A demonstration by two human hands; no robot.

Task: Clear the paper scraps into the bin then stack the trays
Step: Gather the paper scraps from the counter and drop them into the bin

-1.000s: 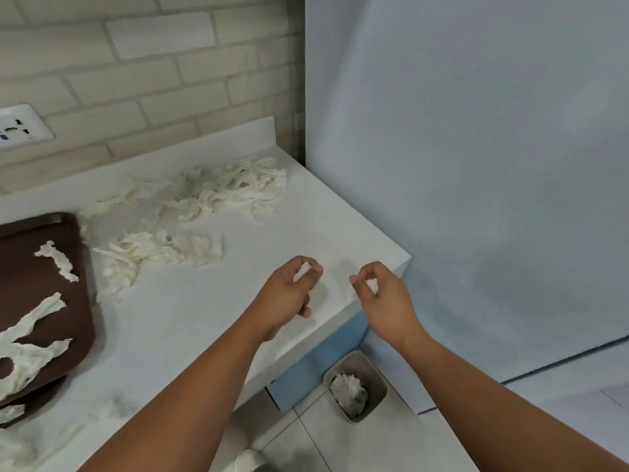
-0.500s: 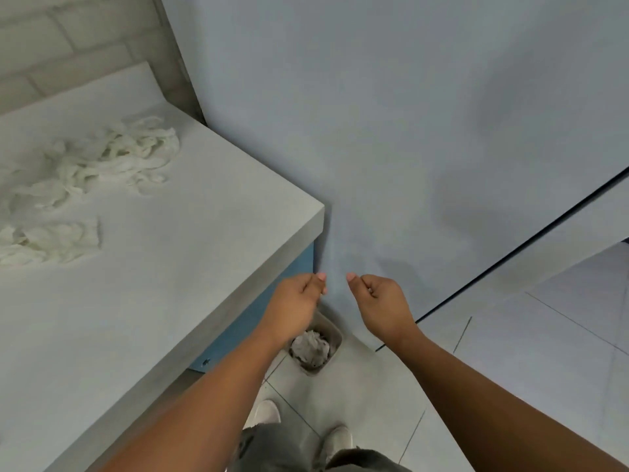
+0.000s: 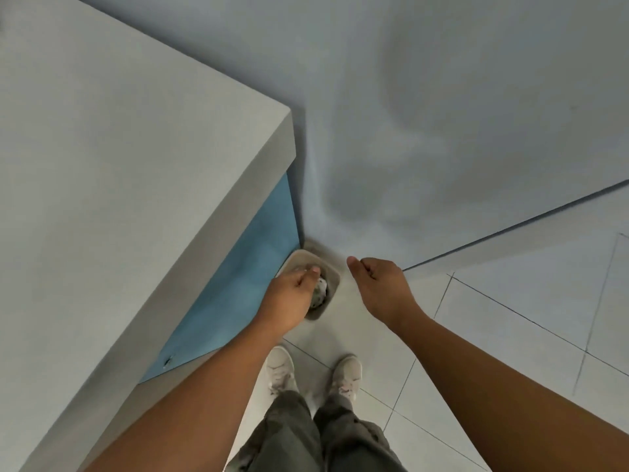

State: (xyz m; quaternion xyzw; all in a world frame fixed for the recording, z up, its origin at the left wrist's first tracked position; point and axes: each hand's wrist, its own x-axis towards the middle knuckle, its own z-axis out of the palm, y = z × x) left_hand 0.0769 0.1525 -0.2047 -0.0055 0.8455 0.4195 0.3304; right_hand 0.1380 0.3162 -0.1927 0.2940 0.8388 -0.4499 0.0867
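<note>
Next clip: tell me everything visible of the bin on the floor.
The bin is small, beige and rectangular with rounded corners, plastic by its look. It stands upright and open-topped on the tiled floor, tucked between the counter's blue side panel and the wall. Crumpled white paper lies inside. The left hand hangs over it and hides part of it; contact cannot be told.
</note>
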